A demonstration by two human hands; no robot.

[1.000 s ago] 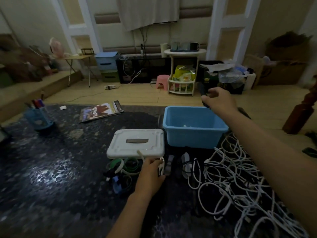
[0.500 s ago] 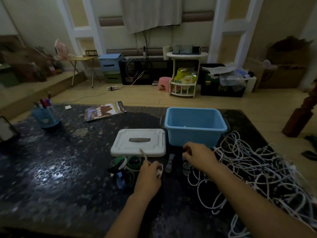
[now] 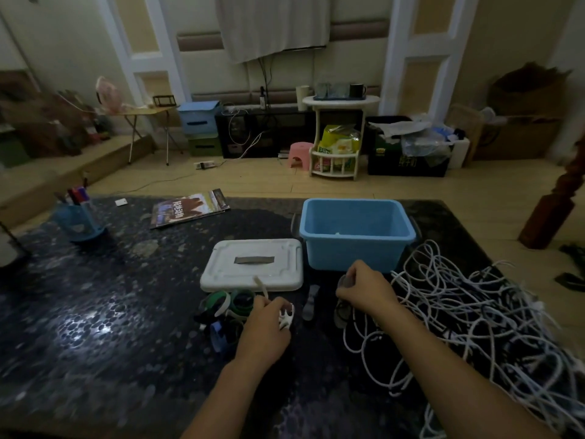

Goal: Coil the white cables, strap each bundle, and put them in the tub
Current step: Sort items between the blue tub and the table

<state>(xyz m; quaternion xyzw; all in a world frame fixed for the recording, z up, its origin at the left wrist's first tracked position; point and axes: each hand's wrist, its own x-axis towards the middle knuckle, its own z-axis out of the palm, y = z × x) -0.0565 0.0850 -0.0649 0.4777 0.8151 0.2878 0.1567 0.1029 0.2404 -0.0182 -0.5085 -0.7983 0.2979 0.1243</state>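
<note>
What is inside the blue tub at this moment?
The blue tub looks nearly empty: only a small white bit shows on its floor. The near wall hides the front part of the floor, so anything lying there cannot be seen.

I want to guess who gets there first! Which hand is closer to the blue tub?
Right. The right hand sits just in front of the blue tub; the left hand is farther, nearer the white lid.

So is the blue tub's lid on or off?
Off: the blue tub stands open-topped, the white lid flat on the table beside it.
</note>
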